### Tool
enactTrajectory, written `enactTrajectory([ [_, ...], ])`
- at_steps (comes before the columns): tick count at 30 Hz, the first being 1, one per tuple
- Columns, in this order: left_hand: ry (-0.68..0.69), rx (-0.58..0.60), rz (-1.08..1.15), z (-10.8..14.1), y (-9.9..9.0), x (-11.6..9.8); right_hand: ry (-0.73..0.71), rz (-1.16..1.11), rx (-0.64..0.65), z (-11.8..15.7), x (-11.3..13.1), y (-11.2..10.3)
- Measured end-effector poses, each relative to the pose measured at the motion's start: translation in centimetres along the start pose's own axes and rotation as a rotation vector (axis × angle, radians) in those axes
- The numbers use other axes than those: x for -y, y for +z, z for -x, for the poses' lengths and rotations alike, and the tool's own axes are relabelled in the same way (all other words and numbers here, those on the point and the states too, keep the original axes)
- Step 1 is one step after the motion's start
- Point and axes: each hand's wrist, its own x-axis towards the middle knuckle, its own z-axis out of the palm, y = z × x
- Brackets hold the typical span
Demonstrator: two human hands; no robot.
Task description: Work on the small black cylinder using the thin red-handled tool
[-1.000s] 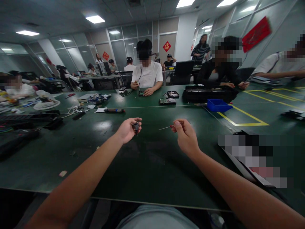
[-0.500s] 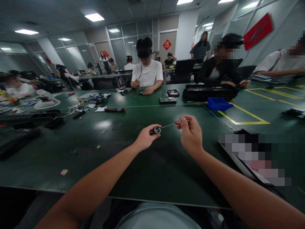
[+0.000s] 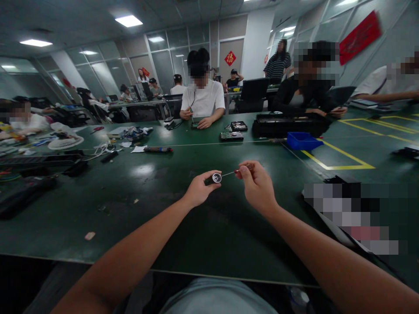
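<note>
Head view — one left hand (image 3: 198, 190), thumb and fingers closed about a small dark cylinder (image 3: 216, 178), its round, metal-rimmed end turned toward the viewer; one right hand (image 3: 258, 185), fingers curled closed on the handle of a slim screwdriver (image 3: 236, 171), reddish at the collar, with a thin bright shaft pointing left. The shaft's tip is at the right edge of the cylinder's rimmed end; whether it touches or enters cannot be told. Both pieces are held above a green table (image 3: 229, 244), near its middle. Beyond the hands: a dark pen-shaped tool (image 3: 158, 149) lying beside a slip of white paper (image 3: 139, 149); a drive-like unit with a green board (image 3: 231, 136), a second unit (image 3: 238, 126) just behind it; a long black casing (image 3: 291, 126); a blue bin (image 3: 303, 141) in front of that casing, near yellow tape lines (image 3: 347, 167). Nearer, at left — a pale scrap (image 3: 89, 236). Across the table, a person in a white shirt (image 3: 203, 100), seated, hands at a small board (image 3: 195, 125).
</note>
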Motion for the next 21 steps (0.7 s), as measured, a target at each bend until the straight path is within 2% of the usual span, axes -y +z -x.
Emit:
enactTrajectory([
  [12, -0.01, 0.032, -0.044, 0.14, -0.21, -0.2, 0.004, -0.003, 0.021, -0.08, -0.14, -0.05],
  [18, 0.014, 0.044, -0.135, 0.26, -0.55, -0.1, 0.017, 0.242, -0.002, -0.4, 0.5, -0.61],
  [21, 0.023, 0.041, -0.178, 0.26, -0.66, -0.25, -0.039, 0.24, 0.031, -0.38, 0.51, -0.57],
])
